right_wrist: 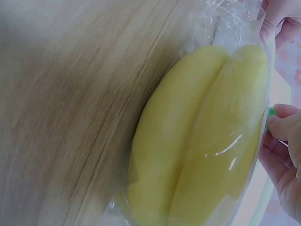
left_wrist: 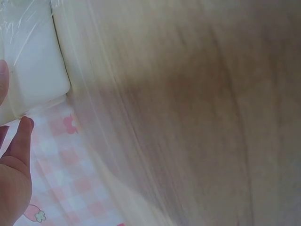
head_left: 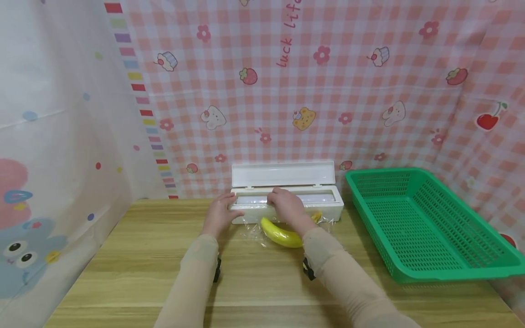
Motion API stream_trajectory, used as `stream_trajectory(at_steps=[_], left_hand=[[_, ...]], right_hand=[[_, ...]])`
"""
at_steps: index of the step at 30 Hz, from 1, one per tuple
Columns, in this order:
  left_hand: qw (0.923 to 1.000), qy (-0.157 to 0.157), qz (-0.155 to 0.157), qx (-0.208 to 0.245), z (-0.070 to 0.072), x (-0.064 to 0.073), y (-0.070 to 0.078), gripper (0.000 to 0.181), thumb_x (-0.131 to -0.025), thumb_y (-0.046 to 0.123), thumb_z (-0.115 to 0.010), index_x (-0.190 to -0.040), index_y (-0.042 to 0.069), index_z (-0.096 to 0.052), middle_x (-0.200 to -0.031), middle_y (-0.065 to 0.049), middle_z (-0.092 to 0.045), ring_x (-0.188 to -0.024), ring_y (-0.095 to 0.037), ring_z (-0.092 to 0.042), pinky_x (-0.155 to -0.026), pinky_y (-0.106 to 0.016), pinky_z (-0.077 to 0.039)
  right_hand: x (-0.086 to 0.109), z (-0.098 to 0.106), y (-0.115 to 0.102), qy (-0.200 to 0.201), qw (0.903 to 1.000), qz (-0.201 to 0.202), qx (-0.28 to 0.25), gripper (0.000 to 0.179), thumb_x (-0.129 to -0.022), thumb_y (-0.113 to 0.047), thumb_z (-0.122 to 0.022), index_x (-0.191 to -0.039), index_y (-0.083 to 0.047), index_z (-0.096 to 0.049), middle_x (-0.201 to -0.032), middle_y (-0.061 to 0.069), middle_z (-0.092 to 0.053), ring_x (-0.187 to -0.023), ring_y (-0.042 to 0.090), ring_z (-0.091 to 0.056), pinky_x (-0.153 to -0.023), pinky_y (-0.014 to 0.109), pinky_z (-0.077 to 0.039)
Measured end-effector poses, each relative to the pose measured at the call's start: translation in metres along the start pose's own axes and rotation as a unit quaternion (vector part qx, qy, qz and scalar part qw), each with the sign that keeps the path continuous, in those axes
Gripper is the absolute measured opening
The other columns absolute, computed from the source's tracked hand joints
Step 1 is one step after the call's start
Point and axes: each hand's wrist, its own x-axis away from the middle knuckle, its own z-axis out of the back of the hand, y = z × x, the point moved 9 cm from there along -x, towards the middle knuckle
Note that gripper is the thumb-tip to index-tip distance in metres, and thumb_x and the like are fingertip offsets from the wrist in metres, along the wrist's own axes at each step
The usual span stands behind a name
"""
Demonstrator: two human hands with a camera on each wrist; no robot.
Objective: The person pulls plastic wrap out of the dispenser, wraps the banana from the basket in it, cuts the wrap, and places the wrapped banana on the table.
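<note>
A white cling film box stands against the back cloth with its lid raised and a film roll inside. My left hand grips the box's left end, thumb in front and fingers at the far side. At the front opening, my right hand pinches a small green slide cutter. Clear film comes from the box and covers a yellow banana lying in front. In the right wrist view the banana shows two long rounded sections side by side. My right forearm partly hides it in the head view.
To the right stands a green plastic basket with perforated sides. A pink checked cloth hangs behind the wooden table, and a white printed cloth hangs on the left.
</note>
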Motion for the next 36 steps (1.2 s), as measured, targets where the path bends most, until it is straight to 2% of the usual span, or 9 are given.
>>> stream_trajectory(at_steps=[12,29,36], left_hand=[[0.9999,0.0,-0.009,-0.013,-0.001,-0.002,0.0,0.064,-0.078,0.024,-0.084,-0.132,0.001,-0.06,-0.146,-0.013,-0.05,-0.138,-0.033,-0.04,-0.118,-0.045,-0.027],[0.9998,0.003,-0.008,-0.018,0.001,0.003,0.006,0.064,-0.078,0.022,-0.084,-0.133,0.001,-0.059,-0.146,-0.013,-0.05,-0.138,-0.033,-0.041,-0.117,-0.046,-0.027],[0.9999,0.002,-0.003,-0.016,0.001,0.002,0.004,0.064,-0.078,0.024,-0.084,-0.133,0.002,-0.059,-0.146,-0.012,-0.05,-0.138,-0.032,-0.04,-0.117,-0.045,-0.027]], right_hand=[[0.006,0.006,0.007,0.001,1.0,0.0,0.007,0.01,-0.093,-0.007,-0.066,-0.099,-0.013,-0.071,-0.096,0.001,-0.063,-0.088,0.021,-0.063,-0.078,0.032,-0.056],[0.012,0.009,0.02,-0.011,0.9996,-0.002,0.024,0.007,-0.094,-0.012,-0.066,-0.097,-0.015,-0.071,-0.096,0.0,-0.062,-0.086,0.02,-0.062,-0.074,0.032,-0.056],[0.013,0.011,0.021,-0.014,0.9994,-0.002,0.032,0.007,-0.094,-0.011,-0.066,-0.097,-0.015,-0.071,-0.096,0.0,-0.063,-0.087,0.021,-0.062,-0.074,0.033,-0.056]])
